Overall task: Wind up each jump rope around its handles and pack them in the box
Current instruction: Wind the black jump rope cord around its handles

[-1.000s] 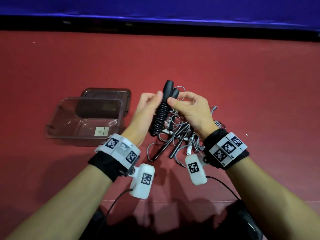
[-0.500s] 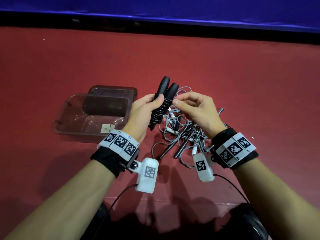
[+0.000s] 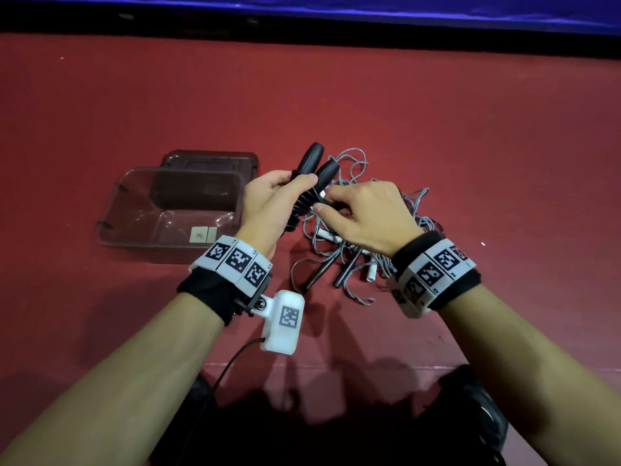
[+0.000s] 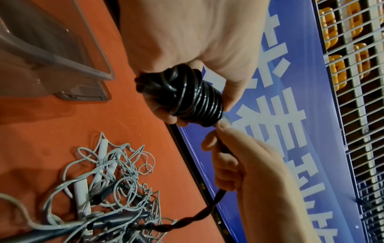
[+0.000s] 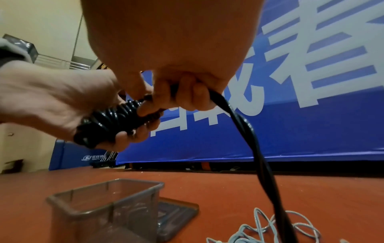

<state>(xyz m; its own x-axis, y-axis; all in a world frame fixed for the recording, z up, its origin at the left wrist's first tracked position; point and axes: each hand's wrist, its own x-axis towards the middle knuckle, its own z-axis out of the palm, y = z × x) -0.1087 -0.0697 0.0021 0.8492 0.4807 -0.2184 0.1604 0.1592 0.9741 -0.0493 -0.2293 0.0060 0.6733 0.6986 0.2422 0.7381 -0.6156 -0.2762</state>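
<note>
My left hand (image 3: 268, 200) grips two black jump-rope handles (image 3: 314, 166) held side by side, with black cord coiled tightly round them (image 4: 193, 97). My right hand (image 3: 356, 213) pinches the doubled, twisted black cord (image 5: 247, 129) right beside the coil; the loose length hangs down to the floor (image 4: 199, 217). The clear plastic box (image 3: 141, 210) lies open on the red floor to the left of my hands, with nothing but a small label in it.
Below my hands lies a tangled heap of grey-blue ropes (image 3: 349, 264) with white handles (image 4: 83, 195) and dark handles (image 3: 319, 274). The box's lid (image 3: 211, 159) lies behind the box. A blue banner (image 3: 336, 8) runs along the far edge.
The right hand has moved down along the handles and turned palm-down with the cord. The left hand still holds the handle pair, now a little further left.
</note>
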